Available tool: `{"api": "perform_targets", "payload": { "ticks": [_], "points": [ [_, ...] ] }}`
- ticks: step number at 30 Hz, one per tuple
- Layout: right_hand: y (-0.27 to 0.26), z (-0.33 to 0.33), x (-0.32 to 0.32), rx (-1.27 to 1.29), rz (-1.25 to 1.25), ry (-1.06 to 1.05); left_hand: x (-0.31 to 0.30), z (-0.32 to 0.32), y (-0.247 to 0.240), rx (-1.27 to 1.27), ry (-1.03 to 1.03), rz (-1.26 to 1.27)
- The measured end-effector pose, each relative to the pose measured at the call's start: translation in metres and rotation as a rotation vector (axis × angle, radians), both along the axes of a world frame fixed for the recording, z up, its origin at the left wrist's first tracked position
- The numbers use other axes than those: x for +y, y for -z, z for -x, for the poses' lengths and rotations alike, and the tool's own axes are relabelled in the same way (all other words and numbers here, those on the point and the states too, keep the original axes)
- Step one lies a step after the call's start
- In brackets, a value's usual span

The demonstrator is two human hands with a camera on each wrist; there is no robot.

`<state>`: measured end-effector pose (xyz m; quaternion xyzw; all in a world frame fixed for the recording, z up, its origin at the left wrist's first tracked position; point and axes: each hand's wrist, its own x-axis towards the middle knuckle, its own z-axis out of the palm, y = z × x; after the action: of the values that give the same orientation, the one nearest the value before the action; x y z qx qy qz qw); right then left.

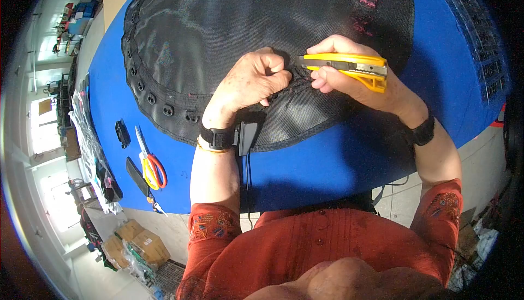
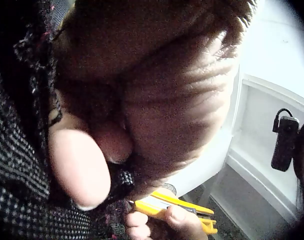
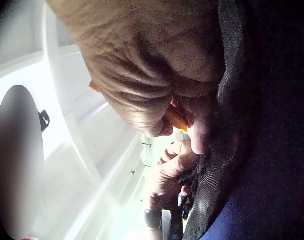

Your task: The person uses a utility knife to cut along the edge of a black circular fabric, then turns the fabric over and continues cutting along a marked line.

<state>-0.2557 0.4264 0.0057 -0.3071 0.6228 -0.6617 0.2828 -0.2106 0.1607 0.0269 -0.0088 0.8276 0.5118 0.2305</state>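
Knife [image 1: 349,66] at the seam of the black net cloth [image 1: 218,22]

Cutting loose threads looks like the step in hand. The black net cloth lies spread over the blue table [image 1: 327,158], with its round edge on the near side, close to the person. The left hand [image 1: 248,84] rests on the cloth with its fingers curled tight, pinching a small fold at the seam [image 1: 295,84]. The right hand [image 1: 349,79] is just beside it, on the right, with fingers and thumb wrapped round the yellow knife. The knife points left, and its tip sits right at the pinched spot. The blade is too small to see, so it is hard to tell if it touches the cloth.

The next move seems to call for a small, slow cut. The left hand needs to hold the fold tight, with its fingertips out of the way of the tip. Only the thread should be cut, not the net.

Scissors [image 1: 150,166] with red and yellow handles lie on the table well off to the left, with a black clip [image 1: 122,133] near them.
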Motion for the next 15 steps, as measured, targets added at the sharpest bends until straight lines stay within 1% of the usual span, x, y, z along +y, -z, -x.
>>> {"api": "perform_targets", "payload": {
  "ticks": [7,13,15],
  "points": [
    [-0.0069,0.0025,0.0020,-0.059,-0.059,-0.029,0.0002,0.0008,-0.0004,0.023,0.011,-0.020],
    [-0.0042,0.0087,0.0077,0.033,-0.062,-0.105,0.0001,0.0003,-0.0006,0.028,0.011,-0.006],
    [-0.0077,0.0071,0.0085,-0.047,-0.041,-0.103,-0.0003,0.0003,-0.0006,0.029,0.013,-0.014]
  ]
}}
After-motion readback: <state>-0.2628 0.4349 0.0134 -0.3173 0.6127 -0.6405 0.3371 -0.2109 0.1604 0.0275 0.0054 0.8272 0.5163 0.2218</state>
